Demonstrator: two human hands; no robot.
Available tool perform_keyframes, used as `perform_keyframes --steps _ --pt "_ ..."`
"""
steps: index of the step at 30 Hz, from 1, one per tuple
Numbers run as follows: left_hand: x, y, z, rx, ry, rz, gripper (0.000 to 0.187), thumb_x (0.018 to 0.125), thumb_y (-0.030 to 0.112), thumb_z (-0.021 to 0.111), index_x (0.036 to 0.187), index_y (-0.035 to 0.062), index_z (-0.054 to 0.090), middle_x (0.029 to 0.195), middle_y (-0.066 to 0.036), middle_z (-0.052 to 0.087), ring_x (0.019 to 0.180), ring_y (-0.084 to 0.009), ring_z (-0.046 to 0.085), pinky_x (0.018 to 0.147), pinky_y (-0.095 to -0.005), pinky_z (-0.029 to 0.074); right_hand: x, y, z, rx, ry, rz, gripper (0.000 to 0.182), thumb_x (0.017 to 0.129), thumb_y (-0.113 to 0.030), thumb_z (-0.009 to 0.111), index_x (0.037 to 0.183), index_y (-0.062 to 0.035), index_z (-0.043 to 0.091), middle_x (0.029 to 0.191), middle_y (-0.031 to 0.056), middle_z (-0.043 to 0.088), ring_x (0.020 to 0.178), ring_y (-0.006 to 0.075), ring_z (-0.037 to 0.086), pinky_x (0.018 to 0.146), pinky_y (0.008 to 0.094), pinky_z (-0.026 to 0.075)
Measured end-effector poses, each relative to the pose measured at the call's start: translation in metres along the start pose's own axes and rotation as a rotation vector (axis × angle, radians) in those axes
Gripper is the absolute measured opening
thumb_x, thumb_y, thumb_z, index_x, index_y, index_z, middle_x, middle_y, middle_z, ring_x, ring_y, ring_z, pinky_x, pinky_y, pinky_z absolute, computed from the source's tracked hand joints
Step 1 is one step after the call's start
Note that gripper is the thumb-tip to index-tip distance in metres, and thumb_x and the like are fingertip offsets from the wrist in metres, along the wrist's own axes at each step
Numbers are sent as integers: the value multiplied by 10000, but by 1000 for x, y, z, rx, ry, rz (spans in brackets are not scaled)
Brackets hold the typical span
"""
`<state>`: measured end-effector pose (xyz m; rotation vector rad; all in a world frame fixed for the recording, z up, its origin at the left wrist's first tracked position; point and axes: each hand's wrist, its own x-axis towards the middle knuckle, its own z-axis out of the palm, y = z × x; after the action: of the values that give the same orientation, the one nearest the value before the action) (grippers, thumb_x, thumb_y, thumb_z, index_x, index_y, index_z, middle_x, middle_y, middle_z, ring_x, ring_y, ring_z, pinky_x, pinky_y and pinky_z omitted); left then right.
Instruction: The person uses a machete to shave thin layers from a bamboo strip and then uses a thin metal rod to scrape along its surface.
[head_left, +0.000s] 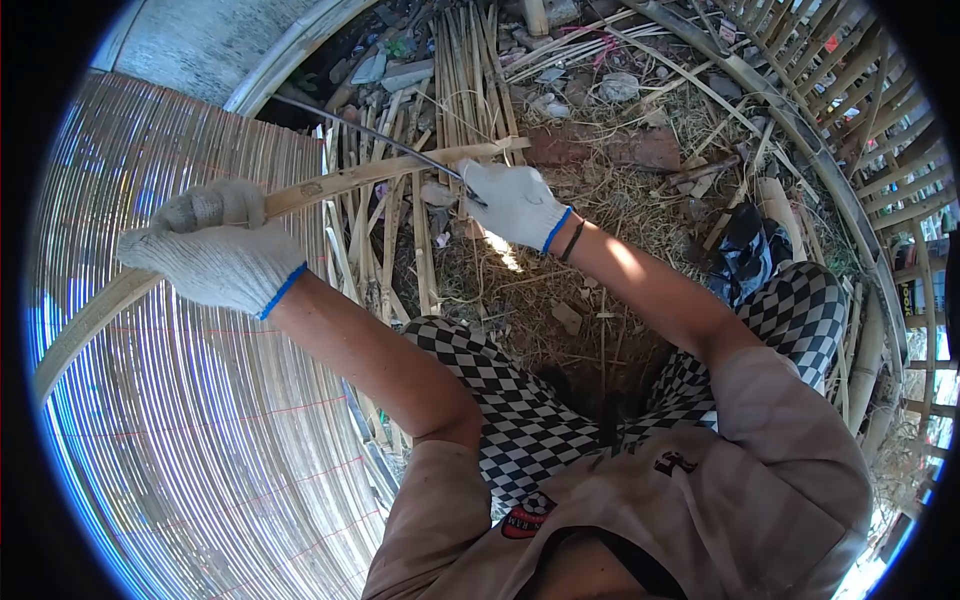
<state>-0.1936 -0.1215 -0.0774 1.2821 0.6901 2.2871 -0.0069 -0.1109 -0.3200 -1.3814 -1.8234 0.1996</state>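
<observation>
My left hand [215, 240], in a white knitted glove with a blue cuff, is closed around a long split bamboo strip [340, 183]. The strip runs from the lower left edge up to its cut end near the middle. My right hand [515, 203], gloved alike, is closed on a long thin dark metal tool [375, 136], which looks like a blade seen edge-on. From that hand the tool slants to the upper left and crosses the bamboo strip close to its far end. Most of its grip is hidden by the glove.
Loose bamboo strips [465, 75] lie in a bundle ahead. A slatted bamboo screen [200, 400] spreads on the left. Straw, stones and a reddish brick slab [645, 147] cover the ground. A dark plastic bag [745, 255] sits by my right knee, with a bamboo lattice [850, 90] at far right.
</observation>
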Motion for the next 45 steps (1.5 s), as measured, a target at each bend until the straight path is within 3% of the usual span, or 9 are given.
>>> perform_keyframes --steps 2,5,13,16,20,24,30,37,45 --pt "-6 2 7 53 26 -10 642 1077 647 313 597 221 342 483 83 273 384 -31 256 339 -212 196 -14 41 27 -50 96 -34 241 880 -185 659 1053 -34 589 822 149 672 817 383 690 689 475 560" --pt "-12 2 2 80 69 17 643 1070 660 321 599 222 342 484 82 271 384 -33 269 339 -210 199 -36 122 51 -148 -290 552 298 890 -166 681 1143 -10 656 1100 235 714 1071 399 692 894 507 553" --pt "-2 2 -1 -46 -141 -27 655 1054 695 312 585 238 312 481 87 248 392 -37 210 347 -227 176 -6 54 22 -30 -26 182 219 872 -171 612 1050 -43 624 872 196 715 850 414 700 741 519 551" --pt "0 1 -5 -29 -131 -4 659 1048 704 310 581 239 306 480 88 237 391 -34 200 343 -222 176 -28 112 54 47 98 -30 221 869 -177 642 1042 -54 582 883 190 704 842 423 688 710 534 535" --pt "-2 -2 -12 -136 -307 17 650 1030 726 320 595 244 303 472 81 255 362 -37 207 279 -241 183 -75 180 66 -74 -409 864 426 930 -213 622 1289 9 573 1124 241 707 1084 356 687 923 458 554" --pt "-3 -4 -12 -301 -445 46 680 929 840 383 632 230 338 487 87 240 368 -35 209 275 -238 182 -68 167 51 87 -361 939 424 901 -249 636 1270 -40 642 1292 244 665 1195 404 643 1019 474 521" --pt "7 -19 -6 -304 -339 137 684 875 824 537 760 151 485 621 32 365 529 -104 346 465 -299 312 -26 70 30 143 -43 472 358 938 -357 666 1054 -22 622 859 221 700 848 412 705 745 492 549" --pt "12 -19 -17 -535 -632 -106 687 888 836 470 648 210 320 511 73 243 403 -49 213 324 -254 154 -6 -75 -43 254 198 -109 204 928 -215 651 943 -44 541 645 151 616 630 380 664 582 481 518" --pt "8 -28 -30 -604 -710 -75 694 936 830 392 639 205 345 448 55 274 345 -50 225 257 -263 229 -8 -23 -17 54 -61 145 211 892 -199 655 966 -16 582 738 213 670 724 410 694 651 504 559"
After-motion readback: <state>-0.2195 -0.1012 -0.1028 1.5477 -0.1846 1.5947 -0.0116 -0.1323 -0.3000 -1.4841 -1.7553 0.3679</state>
